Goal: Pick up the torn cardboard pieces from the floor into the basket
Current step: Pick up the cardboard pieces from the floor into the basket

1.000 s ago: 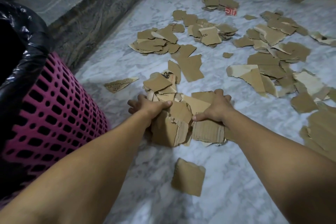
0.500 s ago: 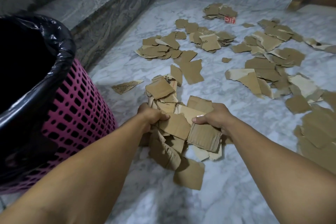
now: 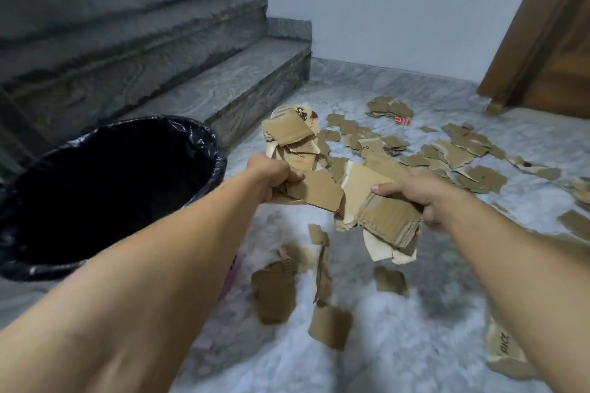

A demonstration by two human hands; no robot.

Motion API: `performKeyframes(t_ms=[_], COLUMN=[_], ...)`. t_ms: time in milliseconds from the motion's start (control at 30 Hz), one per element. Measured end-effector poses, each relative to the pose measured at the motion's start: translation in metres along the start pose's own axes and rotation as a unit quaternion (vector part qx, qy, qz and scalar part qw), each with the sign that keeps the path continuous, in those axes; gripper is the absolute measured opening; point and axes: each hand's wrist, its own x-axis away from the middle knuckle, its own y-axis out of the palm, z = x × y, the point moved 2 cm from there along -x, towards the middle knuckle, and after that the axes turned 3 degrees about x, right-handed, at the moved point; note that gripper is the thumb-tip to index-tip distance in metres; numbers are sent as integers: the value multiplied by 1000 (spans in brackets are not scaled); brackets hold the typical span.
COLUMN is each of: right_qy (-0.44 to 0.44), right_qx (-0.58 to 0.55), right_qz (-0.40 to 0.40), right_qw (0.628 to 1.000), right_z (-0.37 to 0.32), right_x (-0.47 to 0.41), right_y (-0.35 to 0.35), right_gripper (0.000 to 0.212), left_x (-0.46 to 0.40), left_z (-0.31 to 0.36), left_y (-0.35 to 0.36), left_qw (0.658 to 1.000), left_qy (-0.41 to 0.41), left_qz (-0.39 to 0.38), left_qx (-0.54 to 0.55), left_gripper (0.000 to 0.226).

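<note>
Landmark: basket [image 3: 204, 150], black liner over rim, pink wall showing only as a sliver beside the left forearm; interior too dark to read.

Nearest, right of the basket and low in view: several loose cardboard pieces [image 3: 274, 293], brown, ragged-edged, blurred; cannot tell whether they lie on the floor [image 3: 415, 344] or are in the air. One printed piece at the far right is cut off by the right forearm.

Further out, just right of the basket rim and above the floor: a held bundle of torn cardboard [image 3: 322, 188], brown corrugated faces, some pale backs, dark print on the top pieces. Left hand [image 3: 271, 174]: grip closed, fingers curled round the bundle's left side. Right hand [image 3: 415, 190]: grip closed, thumb on top and fingers beneath, pinching a stack at the bundle's right side. The fingertips under the cardboard are hidden.

Beyond the bundle, well right of the basket: many more scraps [image 3: 456, 153] scattered on the marble floor, overlapping; one red-and-white scrap among the farthest.

Behind the basket: grey stone stairs [image 3: 191, 80]. Far right: a wooden door [image 3: 549, 51], cut off by the frame.
</note>
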Motion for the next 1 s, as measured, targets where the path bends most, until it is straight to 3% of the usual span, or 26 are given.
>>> performKeyframes(t_ms=[100,200,300,467,667,767,867,933,1000], right_qy=[-43,-74,-97,-111,-76,-120,-180,-199,-239], right_qx=[3,23,47,91,109,119,147,192,244], right_qz=[-5,-35,-61,-106,-174,-135,-110,-49,34], right_qw=[999,996,992,984,976,976,966,960,939], right_z=[-52,-100,-139,-176,-174,-163,-149,-143,-141], right_x=[31,64,88,105,96,77,55,48,52], right_y=[-2,13,46,130,240,281,303,302,292], right_gripper=[50,23,23,25,23,45,28,36,37], left_x=[34,66,87,106,97,85,78,75,77], left_z=[45,79,96,81,23,-14,-43,-50,-50], left_y=[-24,-57,-102,-184,-265,-287,-290,-293,-297], left_qw=[999,999,998,993,980,979,989,986,950], left_qy=[31,36,32,-1,-67,-78,-110,-73,9], left_qz=[11,27,53,111,169,170,93,142,257], left_qx=[8,18,29,45,76,86,41,-47,-174], left_gripper=[18,12,2,4,26,40,82,87,68])
